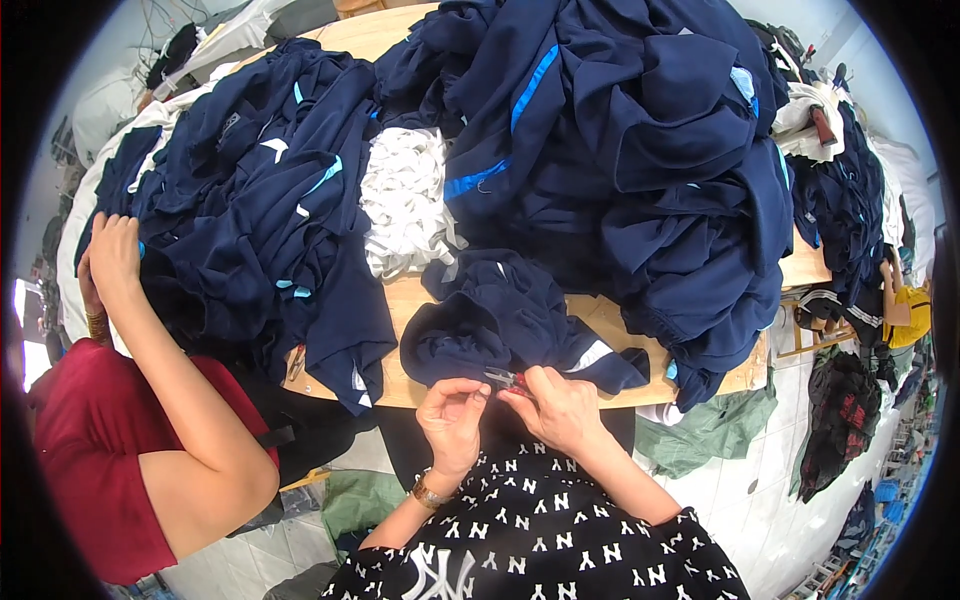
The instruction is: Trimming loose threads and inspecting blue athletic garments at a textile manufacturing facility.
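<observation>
At the table's near edge, my right hand [565,408] is closed round a pair of small red-handled thread snips [516,384], whose metal blades point left toward my other hand. My left hand [452,425], with a wristwatch at its wrist, pinches thumb and fingers together just left of the blades. What sits in that pinch is too small to make out. Directly beyond both hands lies a crumpled navy garment [490,320] with a white patch at its right end.
Large heaps of navy garments [640,150] with blue trims cover much of the wooden table [400,300]. Between them sits a pile of white fabric strips [405,200]. At left, a co-worker in red [130,440] reaches onto the table. Green sheeting [710,435] lies on the floor at right.
</observation>
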### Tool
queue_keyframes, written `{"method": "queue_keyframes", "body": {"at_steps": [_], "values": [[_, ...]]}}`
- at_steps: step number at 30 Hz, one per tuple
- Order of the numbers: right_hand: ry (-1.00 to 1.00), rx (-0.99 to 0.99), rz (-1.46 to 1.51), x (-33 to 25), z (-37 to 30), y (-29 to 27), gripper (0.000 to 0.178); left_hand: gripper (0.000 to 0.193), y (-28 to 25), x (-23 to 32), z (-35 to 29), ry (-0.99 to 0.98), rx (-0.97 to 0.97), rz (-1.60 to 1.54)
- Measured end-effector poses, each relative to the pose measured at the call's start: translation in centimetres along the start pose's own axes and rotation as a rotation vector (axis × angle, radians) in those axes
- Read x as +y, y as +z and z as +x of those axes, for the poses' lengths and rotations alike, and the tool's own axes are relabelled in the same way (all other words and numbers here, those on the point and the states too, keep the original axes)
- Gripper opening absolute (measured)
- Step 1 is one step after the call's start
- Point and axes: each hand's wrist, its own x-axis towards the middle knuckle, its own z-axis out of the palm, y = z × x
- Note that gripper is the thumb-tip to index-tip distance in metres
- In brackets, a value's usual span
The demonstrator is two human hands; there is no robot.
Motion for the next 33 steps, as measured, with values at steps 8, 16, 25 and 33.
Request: {"method": "queue_keyframes", "body": {"at_steps": [8, 16, 25, 33], "values": [[-0.01, 0.011, -0.024, -0.08, 0.01, 0.16, 0.035, 0.012, 0.23, 0.12, -0.11, 0.009, -0.016, 0.049], [0.008, 0.029, -0.011, -0.01, -0.04, -0.17, 0.035, 0.012, 0.11, -0.07, -0.11, 0.022, -0.013, 0.049], [0.024, -0.018, -0.012, -0.2, 0.18, -0.17, 0.029, 0.012, 0.19, -0.05, -0.22, 0.025, -0.018, 0.068], [-0.064, -0.004, -0.039, 0.38, -0.01, -0.03, 0.032, 0.012, 0.05, -0.06, -0.24, 0.019, -0.034, 0.053]]}}
